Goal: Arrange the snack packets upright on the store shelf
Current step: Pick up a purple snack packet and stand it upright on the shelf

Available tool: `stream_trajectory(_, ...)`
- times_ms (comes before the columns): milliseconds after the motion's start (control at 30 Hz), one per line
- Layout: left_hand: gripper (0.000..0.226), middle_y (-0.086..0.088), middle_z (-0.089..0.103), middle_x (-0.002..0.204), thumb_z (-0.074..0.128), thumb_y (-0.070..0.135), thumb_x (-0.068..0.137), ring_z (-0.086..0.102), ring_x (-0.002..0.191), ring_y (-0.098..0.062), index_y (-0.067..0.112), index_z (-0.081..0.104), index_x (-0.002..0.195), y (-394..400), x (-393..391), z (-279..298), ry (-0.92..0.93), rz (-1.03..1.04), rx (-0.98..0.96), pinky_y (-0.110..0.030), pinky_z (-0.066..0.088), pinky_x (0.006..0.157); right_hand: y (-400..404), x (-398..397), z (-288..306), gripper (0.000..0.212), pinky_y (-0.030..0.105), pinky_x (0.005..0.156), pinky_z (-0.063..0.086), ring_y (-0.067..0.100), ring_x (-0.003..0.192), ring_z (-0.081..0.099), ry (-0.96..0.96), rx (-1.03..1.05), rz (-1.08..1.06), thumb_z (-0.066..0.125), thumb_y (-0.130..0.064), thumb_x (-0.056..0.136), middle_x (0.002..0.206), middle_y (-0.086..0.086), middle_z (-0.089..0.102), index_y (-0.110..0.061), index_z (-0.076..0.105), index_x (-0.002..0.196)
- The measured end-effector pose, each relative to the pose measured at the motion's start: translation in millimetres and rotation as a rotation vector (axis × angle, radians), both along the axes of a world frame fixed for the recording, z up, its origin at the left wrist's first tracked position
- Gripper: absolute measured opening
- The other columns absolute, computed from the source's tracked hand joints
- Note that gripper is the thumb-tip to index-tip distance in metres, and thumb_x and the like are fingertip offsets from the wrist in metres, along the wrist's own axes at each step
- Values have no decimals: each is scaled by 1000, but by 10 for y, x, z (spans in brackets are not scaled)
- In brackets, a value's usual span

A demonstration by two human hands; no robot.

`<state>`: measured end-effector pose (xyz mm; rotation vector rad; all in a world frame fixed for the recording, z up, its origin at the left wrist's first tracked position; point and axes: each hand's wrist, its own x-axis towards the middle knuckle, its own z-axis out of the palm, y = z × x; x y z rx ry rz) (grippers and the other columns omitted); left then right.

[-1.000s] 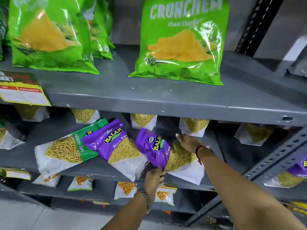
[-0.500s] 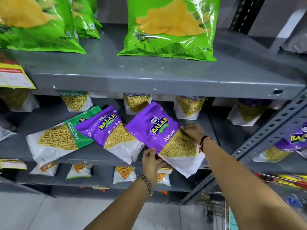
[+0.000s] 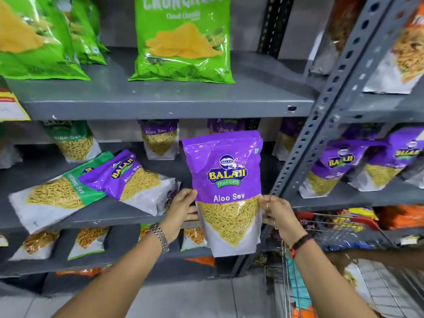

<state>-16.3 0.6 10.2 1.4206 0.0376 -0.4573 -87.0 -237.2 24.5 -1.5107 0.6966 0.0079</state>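
A purple Aloo Sev packet (image 3: pixel 226 180) stands upright in front of the middle shelf (image 3: pixel 98 215), held off it between both hands. My left hand (image 3: pixel 181 210) grips its left edge and my right hand (image 3: pixel 275 214) grips its right edge. To the left, a second purple Aloo Sev packet (image 3: pixel 135 180) lies tilted on the shelf, overlapping a green Ratlami Sev packet (image 3: pixel 57 196) that also lies flat.
Upright sev packets (image 3: pixel 160 138) line the back of the middle shelf. Green Crunchem chip bags (image 3: pixel 183 40) stand on the upper shelf. A slotted grey upright (image 3: pixel 325 102) divides off the right bay with more purple packets (image 3: pixel 335 168). A wire cart (image 3: pixel 321 232) sits lower right.
The purple packet lay tilted on the shelf; both hands have lifted it and turned it upright, facing me. The view has shifted right and closer.
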Motion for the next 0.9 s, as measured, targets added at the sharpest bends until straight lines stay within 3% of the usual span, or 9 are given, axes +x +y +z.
stream_trajectory(200, 15, 15, 76, 75, 48, 31, 93, 71, 60, -7, 23, 52, 80, -90, -85, 6, -71, -94, 29, -20, 55, 50, -111, -249, -43, 29, 29, 67, 50, 16, 66, 56, -38, 22, -13, 46, -2, 85, 62, -2, 58, -18, 61, 66)
stream_trajectory(267, 14, 12, 75, 78, 47, 30, 93, 71, 61, -7, 21, 51, 82, -128, -58, 18, -98, -98, 35, -20, 55, 52, -117, -225, -61, 31, 26, 63, 50, 13, 61, 55, -48, 30, -28, 43, 0, 84, 58, -5, 57, -19, 59, 66)
stream_trajectory(367, 15, 8, 71, 87, 45, 27, 94, 70, 65, -7, 22, 49, 81, -177, 79, 81, -122, -68, 35, -23, 55, 60, -72, -61, -22, 35, 16, 45, 47, 6, 49, 54, -96, 35, -39, 38, 3, 85, 44, -12, 55, -18, 55, 63)
stream_trajectory(467, 15, 6, 67, 91, 43, 26, 95, 65, 75, -10, 23, 48, 82, -210, 342, 186, -141, -32, 33, -21, 54, 63, -15, 257, 63, 37, 14, 39, 41, 11, 56, 50, -146, 35, -50, 36, 5, 87, 56, -5, 53, -18, 51, 63)
stream_trajectory(567, 16, 4, 63, 90, 42, 24, 96, 63, 77, -11, 22, 46, 80, -279, 676, 258, -147, -16, 22, -18, 54, 61, 18, 612, 101, 35, 21, 59, 48, 12, 67, 55, -172, 68, -117, 36, 5, 88, 69, 2, 55, -16, 53, 66)
stream_trajectory(667, 18, 2, 61, 87, 42, 22, 96, 60, 78, -13, 21, 46, 78, -417, 1006, 267, -142, -14, 19, -25, 50, 69, 17, 939, 51, 36, 29, 68, 46, 15, 67, 52, -195, 80, -226, 36, 7, 88, 69, 5, 54, -15, 51, 65)
stream_trajectory(767, 20, 3, 57, 77, 43, 21, 95, 55, 72, -11, 23, 46, 76, -541, 1277, 243, -135, 30, 26, -26, 47, 68, 1, 1182, -8, 38, 40, 82, 45, 21, 79, 51, -173, -20, -324, 38, 7, 87, 76, 8, 54, -20, 49, 62)
stream_trajectory(900, 19, 0, 53, 79, 43, 21, 95, 54, 79, -16, 24, 46, 77, -642, 1472, 178, -148, 25, 99, -34, 48, 79, 5, 1354, -103, 39, 40, 74, 41, 20, 68, 47, -199, -65, -412, 37, 10, 88, 67, 6, 50, -18, 48, 63)
